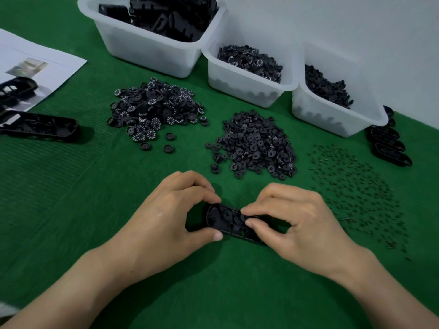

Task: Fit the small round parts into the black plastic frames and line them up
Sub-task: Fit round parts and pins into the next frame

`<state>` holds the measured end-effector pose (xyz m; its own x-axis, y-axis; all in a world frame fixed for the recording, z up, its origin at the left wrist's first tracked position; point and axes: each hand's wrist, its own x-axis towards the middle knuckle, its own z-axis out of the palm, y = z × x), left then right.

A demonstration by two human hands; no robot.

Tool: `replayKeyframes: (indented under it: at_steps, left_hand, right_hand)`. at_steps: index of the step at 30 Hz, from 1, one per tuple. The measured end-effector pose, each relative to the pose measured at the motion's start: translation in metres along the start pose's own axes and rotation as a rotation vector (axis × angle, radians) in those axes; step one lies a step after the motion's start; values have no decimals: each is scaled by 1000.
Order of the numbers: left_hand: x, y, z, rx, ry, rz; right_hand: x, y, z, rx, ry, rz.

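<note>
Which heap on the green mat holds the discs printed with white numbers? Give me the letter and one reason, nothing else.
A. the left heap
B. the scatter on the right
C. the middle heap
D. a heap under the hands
A: the left heap shows discs with white-numbered faces, while the middle heap is plain black rings and the scatter on the right is tiny dark pins.

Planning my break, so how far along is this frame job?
Looks done: a short row of frames lined up at the far right. In hand: left hand and right hand grip one frame. Left: big piles of round parts and a bin full of frames.
</note>
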<state>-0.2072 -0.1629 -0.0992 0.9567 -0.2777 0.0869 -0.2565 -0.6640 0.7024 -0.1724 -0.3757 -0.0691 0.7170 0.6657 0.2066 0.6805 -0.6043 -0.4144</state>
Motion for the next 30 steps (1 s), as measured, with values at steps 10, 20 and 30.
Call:
replayKeyframes:
  at_steps: [10,20,30]
  left_hand:
    - [1,-1,1,5,-1,-1]
    - [0,-1,0,-2,5,6]
    - [1,0,0,-2,6,4]
  right_hand:
    - [2,-1,3,-80,-9,-56]
    - [4,3,2,16,-24,-25]
    - [6,1,1,-35,-32,-37]
